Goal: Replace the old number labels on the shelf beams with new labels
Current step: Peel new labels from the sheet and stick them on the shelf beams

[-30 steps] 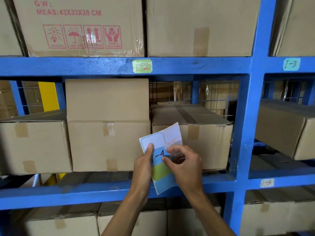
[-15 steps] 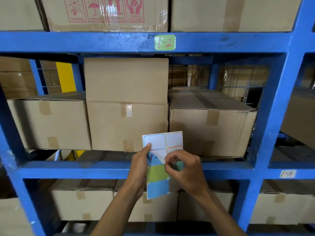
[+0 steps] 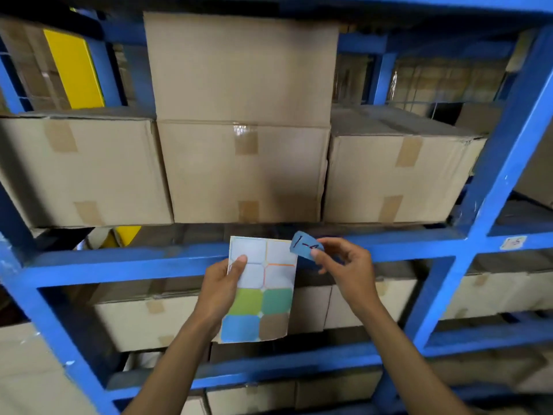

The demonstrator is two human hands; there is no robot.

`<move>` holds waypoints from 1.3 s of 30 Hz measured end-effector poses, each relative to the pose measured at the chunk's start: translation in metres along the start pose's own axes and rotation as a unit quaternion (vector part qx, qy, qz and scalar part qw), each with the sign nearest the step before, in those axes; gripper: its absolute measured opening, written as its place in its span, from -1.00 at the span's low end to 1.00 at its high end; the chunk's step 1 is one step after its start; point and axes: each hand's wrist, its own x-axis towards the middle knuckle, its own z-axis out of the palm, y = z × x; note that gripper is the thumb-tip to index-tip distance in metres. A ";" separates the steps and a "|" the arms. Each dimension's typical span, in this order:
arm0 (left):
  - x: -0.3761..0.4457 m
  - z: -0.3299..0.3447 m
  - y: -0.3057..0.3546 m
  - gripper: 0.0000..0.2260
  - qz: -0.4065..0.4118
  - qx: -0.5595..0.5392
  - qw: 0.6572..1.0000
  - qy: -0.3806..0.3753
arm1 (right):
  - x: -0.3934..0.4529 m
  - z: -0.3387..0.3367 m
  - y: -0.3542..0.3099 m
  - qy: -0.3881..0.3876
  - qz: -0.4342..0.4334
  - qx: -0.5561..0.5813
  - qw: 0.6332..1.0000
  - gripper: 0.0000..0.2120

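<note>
- A warehouse or stockroom; blue steel shelving fills the whole view
- Plain brown cardboard boxes, sealed with tape, stand side by side on every level; more boxes show on racks behind
- A small handwritten number label is stuck on a shelf beam; wire mesh backs the rack

Right hand pinches blue label; left hand holds sticker sheet.

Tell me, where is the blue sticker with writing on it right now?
The blue sticker is pinched in the right hand, just right of the sticker sheet's top corner, before the blue beam.
</note>
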 end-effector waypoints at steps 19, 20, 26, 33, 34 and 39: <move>0.016 -0.041 -0.039 -0.81 -0.044 0.004 0.999 -0.023 | 0.014 0.026 0.084 0.059 0.033 -0.104 0.992 -0.92; 0.017 -0.040 -0.039 -0.81 -0.045 0.002 0.999 -0.028 | 0.014 0.025 0.085 0.060 0.031 -0.107 0.992 -0.92; 0.019 -0.036 -0.038 -0.79 -0.052 -0.010 0.998 -0.043 | 0.018 0.025 0.090 0.070 0.034 -0.128 0.989 -0.87; 0.021 -0.033 -0.041 -0.80 -0.058 -0.010 0.997 -0.043 | 0.018 0.027 0.090 0.081 0.012 -0.158 0.984 -0.89; 0.021 -0.033 -0.041 -0.80 -0.058 -0.009 0.997 -0.041 | 0.018 0.028 0.090 0.086 0.009 -0.161 0.983 -0.89; 0.022 -0.032 -0.042 -0.80 -0.061 -0.013 0.997 -0.045 | 0.017 0.031 0.091 0.100 0.007 -0.185 0.978 -0.88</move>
